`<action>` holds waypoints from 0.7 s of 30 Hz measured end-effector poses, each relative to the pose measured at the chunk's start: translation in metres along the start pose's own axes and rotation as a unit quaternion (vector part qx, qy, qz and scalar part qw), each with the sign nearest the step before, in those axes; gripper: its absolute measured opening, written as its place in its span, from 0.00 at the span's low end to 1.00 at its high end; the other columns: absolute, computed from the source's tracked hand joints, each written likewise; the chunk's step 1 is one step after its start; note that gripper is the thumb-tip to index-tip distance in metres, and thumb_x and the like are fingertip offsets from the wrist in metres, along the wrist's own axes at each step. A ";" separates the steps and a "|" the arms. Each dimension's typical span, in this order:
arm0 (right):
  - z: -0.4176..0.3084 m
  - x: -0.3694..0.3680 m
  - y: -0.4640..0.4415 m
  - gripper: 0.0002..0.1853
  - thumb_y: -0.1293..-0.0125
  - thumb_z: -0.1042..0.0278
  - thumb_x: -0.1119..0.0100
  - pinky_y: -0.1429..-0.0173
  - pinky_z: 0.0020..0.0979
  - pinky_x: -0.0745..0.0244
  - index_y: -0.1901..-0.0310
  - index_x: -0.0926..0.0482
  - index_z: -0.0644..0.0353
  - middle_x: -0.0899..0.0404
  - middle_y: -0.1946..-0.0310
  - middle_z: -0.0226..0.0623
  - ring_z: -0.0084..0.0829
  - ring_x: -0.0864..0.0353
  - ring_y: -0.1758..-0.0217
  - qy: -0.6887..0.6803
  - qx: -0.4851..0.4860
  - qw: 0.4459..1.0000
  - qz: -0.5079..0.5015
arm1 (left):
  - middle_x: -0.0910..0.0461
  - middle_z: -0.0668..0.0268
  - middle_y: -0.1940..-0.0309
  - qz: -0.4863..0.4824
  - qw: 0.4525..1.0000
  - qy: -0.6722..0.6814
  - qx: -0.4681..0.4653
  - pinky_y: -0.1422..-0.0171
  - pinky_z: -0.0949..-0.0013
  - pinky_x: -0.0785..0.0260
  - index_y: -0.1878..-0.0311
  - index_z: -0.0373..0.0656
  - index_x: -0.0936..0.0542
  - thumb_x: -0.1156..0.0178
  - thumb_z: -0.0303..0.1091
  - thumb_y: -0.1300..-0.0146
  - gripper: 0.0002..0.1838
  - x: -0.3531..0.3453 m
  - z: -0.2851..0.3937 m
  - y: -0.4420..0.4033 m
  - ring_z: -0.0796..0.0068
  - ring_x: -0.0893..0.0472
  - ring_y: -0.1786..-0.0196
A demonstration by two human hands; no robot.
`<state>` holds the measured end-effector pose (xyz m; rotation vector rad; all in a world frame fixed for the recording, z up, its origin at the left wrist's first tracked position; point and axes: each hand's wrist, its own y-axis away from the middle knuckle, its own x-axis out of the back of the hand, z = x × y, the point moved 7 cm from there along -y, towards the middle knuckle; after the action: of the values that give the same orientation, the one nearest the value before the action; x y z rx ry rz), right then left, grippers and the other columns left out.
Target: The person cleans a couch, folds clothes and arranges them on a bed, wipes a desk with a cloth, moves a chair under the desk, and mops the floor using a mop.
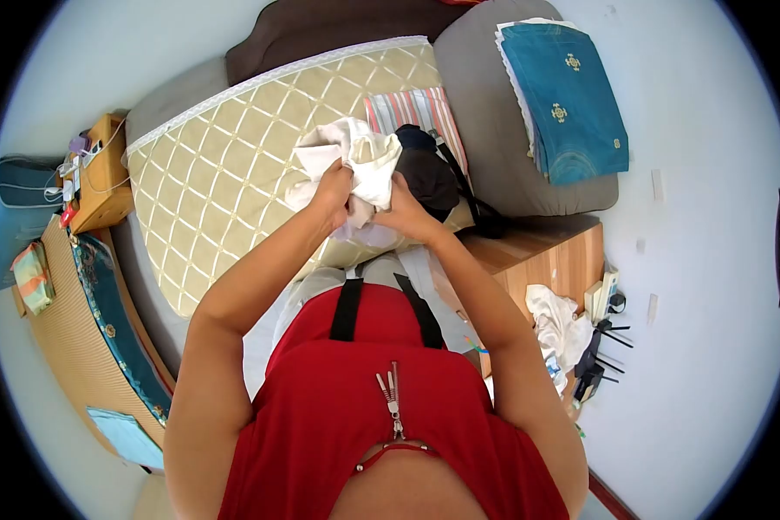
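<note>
A crumpled white cloth (374,166), perhaps a garment, is bunched between my hands over the sofa seat. My left hand (334,192) grips its left side with curled fingers. On the right side, my right hand (403,211) has hold of the same cloth, its fingers partly hidden by the folds. Some pale lilac fabric (366,234) shows below my hands. Just beyond my right hand lies a dark bag or bundle (429,173) with a black strap. Behind it is a striped cloth (414,113) in red, grey and white.
A quilted beige cover (225,165) spreads over the sofa. Folded teal fabric (568,104) rests on the right armrest (477,104). At right, a wooden cabinet (555,264) carries white cloth (559,328) and a black router (591,368). A small wooden stand (104,186) is at left.
</note>
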<state>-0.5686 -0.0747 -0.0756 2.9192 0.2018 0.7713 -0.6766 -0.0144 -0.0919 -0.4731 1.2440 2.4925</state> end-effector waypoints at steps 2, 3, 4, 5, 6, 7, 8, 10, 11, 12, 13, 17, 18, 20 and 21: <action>-0.030 0.006 0.006 0.43 0.55 0.64 0.30 0.29 0.37 0.43 0.35 0.38 0.64 0.35 0.40 0.47 0.41 0.35 0.35 -0.004 -0.003 1.000 -0.001 | 0.23 0.57 0.47 -0.005 1.000 0.014 0.003 0.43 0.60 0.26 0.38 0.41 0.30 0.61 0.30 0.29 0.19 0.002 -0.009 -0.001 0.65 0.21 0.47; -0.033 0.010 0.006 0.43 0.55 0.64 0.30 0.30 0.37 0.42 0.35 0.37 0.64 0.34 0.41 0.48 0.41 0.35 0.35 -0.034 -0.012 0.999 0.018 | 0.23 0.57 0.46 -0.007 1.000 0.021 0.004 0.41 0.60 0.27 0.37 0.41 0.30 0.63 0.29 0.29 0.20 0.001 -0.012 -0.001 0.65 0.20 0.47; -0.034 0.012 0.007 0.43 0.55 0.64 0.29 0.31 0.37 0.41 0.35 0.37 0.63 0.33 0.41 0.48 0.41 0.34 0.35 -0.063 -0.020 0.997 0.037 | 0.23 0.57 0.46 -0.030 0.999 0.022 0.007 0.42 0.60 0.27 0.38 0.41 0.30 0.61 0.32 0.28 0.20 -0.003 -0.014 0.000 0.65 0.21 0.46; -0.036 0.016 0.007 0.43 0.55 0.64 0.29 0.31 0.37 0.40 0.36 0.37 0.63 0.32 0.41 0.48 0.41 0.33 0.35 -0.091 -0.027 0.994 0.055 | 0.23 0.58 0.46 -0.052 0.998 0.024 0.009 0.43 0.60 0.27 0.38 0.41 0.30 0.60 0.35 0.27 0.19 -0.010 -0.012 0.007 0.65 0.21 0.46; -0.038 0.020 0.006 0.42 0.55 0.64 0.28 0.33 0.36 0.38 0.36 0.36 0.63 0.31 0.42 0.47 0.40 0.31 0.37 -0.143 -0.031 0.987 0.059 | 0.24 0.59 0.46 -0.073 0.997 0.026 0.011 0.43 0.61 0.28 0.39 0.41 0.30 0.58 0.39 0.26 0.19 -0.016 -0.008 0.014 0.65 0.22 0.46; -0.041 0.022 0.006 0.42 0.54 0.64 0.28 0.34 0.36 0.36 0.36 0.36 0.62 0.29 0.43 0.47 0.40 0.30 0.38 -0.197 -0.036 0.978 0.062 | 0.24 0.60 0.45 -0.075 0.997 0.023 0.021 0.43 0.61 0.29 0.38 0.41 0.30 0.57 0.42 0.26 0.20 -0.020 -0.007 0.021 0.66 0.22 0.46; -0.043 0.024 0.006 0.42 0.54 0.64 0.27 0.36 0.36 0.35 0.37 0.36 0.62 0.28 0.44 0.46 0.39 0.28 0.39 -0.249 -0.040 0.965 0.064 | 0.24 0.61 0.45 -0.077 0.996 0.021 0.031 0.42 0.61 0.30 0.38 0.42 0.30 0.57 0.46 0.26 0.22 -0.029 -0.001 0.033 0.66 0.23 0.45; -0.040 0.037 0.012 0.41 0.54 0.65 0.27 0.39 0.35 0.32 0.37 0.35 0.62 0.26 0.45 0.45 0.40 0.25 0.41 -0.148 -0.099 0.975 0.131 | 0.24 0.66 0.43 -0.089 0.996 0.016 0.029 0.38 0.64 0.37 0.35 0.44 0.30 0.57 0.57 0.27 0.29 -0.045 0.002 0.047 0.71 0.26 0.43; -0.039 0.043 0.015 0.41 0.54 0.65 0.26 0.40 0.35 0.30 0.37 0.35 0.62 0.25 0.46 0.45 0.40 0.24 0.43 -0.096 -0.129 0.973 0.163 | 0.25 0.66 0.43 -0.098 0.995 -0.013 0.031 0.37 0.65 0.38 0.35 0.44 0.30 0.56 0.57 0.27 0.29 -0.049 0.003 0.053 0.71 0.27 0.42; -0.045 0.049 0.016 0.40 0.54 0.65 0.26 0.43 0.36 0.28 0.38 0.33 0.61 0.23 0.47 0.46 0.41 0.21 0.45 -0.033 -0.132 0.973 0.186 | 0.26 0.66 0.43 -0.107 0.993 -0.042 0.033 0.35 0.65 0.40 0.36 0.44 0.30 0.56 0.58 0.27 0.30 -0.054 0.005 0.059 0.72 0.28 0.41; -0.045 0.052 0.017 0.36 0.53 0.66 0.27 0.46 0.38 0.27 0.41 0.32 0.61 0.22 0.50 0.49 0.45 0.21 0.48 -0.010 -0.122 0.971 0.205 | 0.27 0.66 0.42 -0.117 0.990 -0.071 0.035 0.34 0.66 0.41 0.36 0.43 0.30 0.56 0.58 0.28 0.30 -0.056 0.005 0.061 0.73 0.29 0.41; -0.038 0.070 0.018 0.24 0.50 0.70 0.32 0.53 0.42 0.24 0.49 0.25 0.62 0.18 0.60 0.52 0.54 0.19 0.55 0.013 -0.080 0.966 0.245 | 0.26 0.66 0.44 -0.155 0.973 -0.166 -0.043 0.34 0.67 0.43 0.37 0.42 0.29 0.49 0.51 0.29 0.26 -0.053 0.003 0.053 0.73 0.29 0.41; -0.037 0.077 0.017 0.23 0.50 0.70 0.33 0.53 0.42 0.24 0.49 0.25 0.62 0.18 0.60 0.52 0.54 0.19 0.55 0.002 -0.073 0.967 0.244 | 0.26 0.65 0.44 -0.161 0.952 -0.236 -0.112 0.34 0.67 0.42 0.38 0.41 0.29 0.46 0.46 0.32 0.25 -0.051 0.008 0.051 0.71 0.29 0.41; -0.038 0.089 0.021 0.22 0.49 0.72 0.35 0.53 0.40 0.24 0.50 0.22 0.62 0.19 0.58 0.53 0.52 0.19 0.54 -0.029 -0.069 0.970 0.231 | 0.25 0.63 0.46 -0.165 0.881 -0.368 -0.247 0.35 0.65 0.40 0.39 0.39 0.30 0.39 0.38 0.37 0.25 -0.043 0.014 0.047 0.68 0.29 0.41; -0.040 0.094 0.024 0.22 0.49 0.72 0.35 0.52 0.39 0.24 0.49 0.23 0.62 0.19 0.58 0.53 0.52 0.19 0.54 -0.036 -0.067 0.974 0.212 | 0.25 0.61 0.47 -0.118 0.864 -0.396 -0.289 0.36 0.64 0.39 0.38 0.38 0.31 0.37 0.35 0.40 0.27 -0.032 0.019 0.042 0.66 0.29 0.41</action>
<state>-0.5053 -0.0803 0.0079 2.8839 -0.4771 0.6914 -0.6679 -0.0275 -0.0380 0.2710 0.1072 2.3817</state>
